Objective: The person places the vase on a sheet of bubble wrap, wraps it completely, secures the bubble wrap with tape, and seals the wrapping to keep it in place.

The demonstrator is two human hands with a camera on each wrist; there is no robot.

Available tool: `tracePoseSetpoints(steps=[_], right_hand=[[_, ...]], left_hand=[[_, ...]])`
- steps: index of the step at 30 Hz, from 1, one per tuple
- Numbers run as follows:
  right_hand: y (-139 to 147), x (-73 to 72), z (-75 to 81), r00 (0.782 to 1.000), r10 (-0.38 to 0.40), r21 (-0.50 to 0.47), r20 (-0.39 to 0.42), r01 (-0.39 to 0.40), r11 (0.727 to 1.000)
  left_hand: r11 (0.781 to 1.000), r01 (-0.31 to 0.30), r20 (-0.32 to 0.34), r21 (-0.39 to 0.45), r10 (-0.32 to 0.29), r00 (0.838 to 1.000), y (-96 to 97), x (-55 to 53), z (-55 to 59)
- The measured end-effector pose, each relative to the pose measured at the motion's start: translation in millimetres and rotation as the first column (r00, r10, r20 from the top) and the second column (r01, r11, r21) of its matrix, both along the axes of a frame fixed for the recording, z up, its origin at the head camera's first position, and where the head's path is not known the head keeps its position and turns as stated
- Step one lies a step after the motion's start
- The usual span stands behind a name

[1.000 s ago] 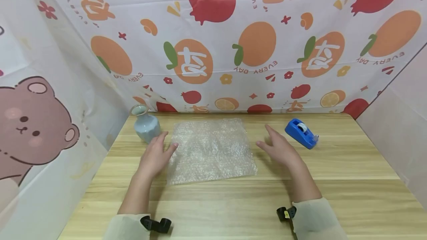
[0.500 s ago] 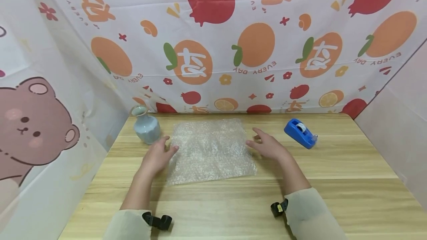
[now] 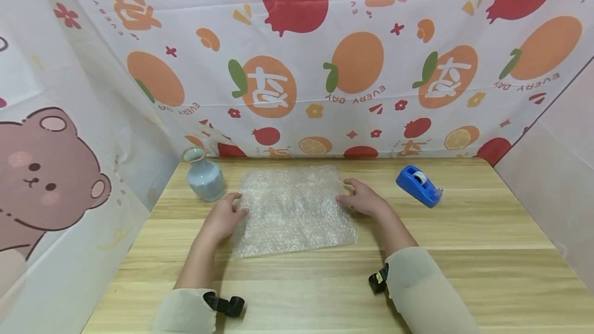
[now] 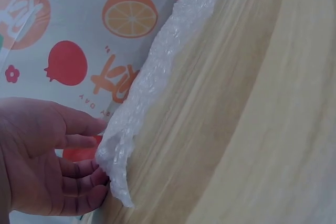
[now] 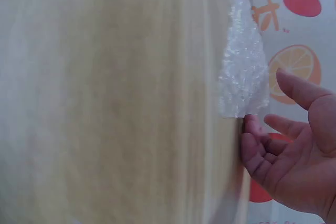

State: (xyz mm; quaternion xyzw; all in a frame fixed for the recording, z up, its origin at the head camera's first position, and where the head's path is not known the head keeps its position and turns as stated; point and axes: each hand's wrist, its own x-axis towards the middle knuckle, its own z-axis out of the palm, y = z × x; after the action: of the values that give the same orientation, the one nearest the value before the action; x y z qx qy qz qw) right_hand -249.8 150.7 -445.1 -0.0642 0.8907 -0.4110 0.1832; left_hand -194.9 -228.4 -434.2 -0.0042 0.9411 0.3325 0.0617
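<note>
A sheet of bubble wrap [image 3: 292, 210] lies flat on the wooden table. At its left edge is my left hand [image 3: 225, 216], thumb over the sheet; in the left wrist view the fingertips [image 4: 94, 177] are right at the wrap's edge. My right hand [image 3: 364, 200] is at the opposite edge with its thumb reaching over the sheet. From the right wrist, its thumb [image 5: 299, 88] stands apart from the bent fingers [image 5: 257, 153], which are at the wrap's corner. Neither hand visibly pinches the wrap.
Behind my left hand stands a pale blue vase [image 3: 204, 175] at the table's left back. A blue tape dispenser [image 3: 419, 185] sits to the right of my right hand. The wooden table [image 3: 297, 293] ends at a fruit-print curtain [image 3: 297, 76].
My right hand has moved left, from beside the bubble wrap to its right edge. The left hand has shifted slightly down, its thumb and fingers drawing closer together. Vase, wrap and dispenser stay put.
</note>
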Motion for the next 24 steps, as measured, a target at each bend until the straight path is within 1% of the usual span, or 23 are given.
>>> tracePoseSetpoints(steps=[3, 6, 10, 13, 19, 24], right_hand=[[2, -2.5, -3.8, 0.999, -0.047, -0.056, 0.024, 0.049, 0.997], [4, -3.5, -7.2, 0.995, -0.086, -0.128, 0.059, 0.093, 0.987], [6, -3.3, -10.5, 0.99, -0.111, -0.202, 0.089, 0.127, 0.971], [7, -3.1, -12.2, 0.991, -0.096, -0.217, 0.091, 0.114, 0.97], [11, -2.3, -12.7, 0.992, -0.078, -0.196, 0.104, 0.097, 0.976], [15, 3.1, -11.4, 0.987, -0.095, -0.19, 0.132, 0.12, 0.975]], left_hand=[[1.0, -0.014, 0.005, 0.003, 0.014, 1.0, 2.0, 0.8, 0.1], [0.999, -0.03, 0.019, 0.012, 0.03, 0.999, 2.8, 1.9, 0.7], [0.999, -0.039, 0.017, 0.018, 0.039, 0.999, 2.0, 3.0, -0.1], [0.999, -0.039, 0.007, 0.022, 0.039, 0.999, 1.0, 3.4, -2.1], [0.998, -0.039, 0.005, 0.043, 0.039, 0.999, 0.5, 3.8, -4.8], [0.998, -0.04, 0.017, 0.045, 0.039, 0.999, 2.6, 5.9, -4.5]])
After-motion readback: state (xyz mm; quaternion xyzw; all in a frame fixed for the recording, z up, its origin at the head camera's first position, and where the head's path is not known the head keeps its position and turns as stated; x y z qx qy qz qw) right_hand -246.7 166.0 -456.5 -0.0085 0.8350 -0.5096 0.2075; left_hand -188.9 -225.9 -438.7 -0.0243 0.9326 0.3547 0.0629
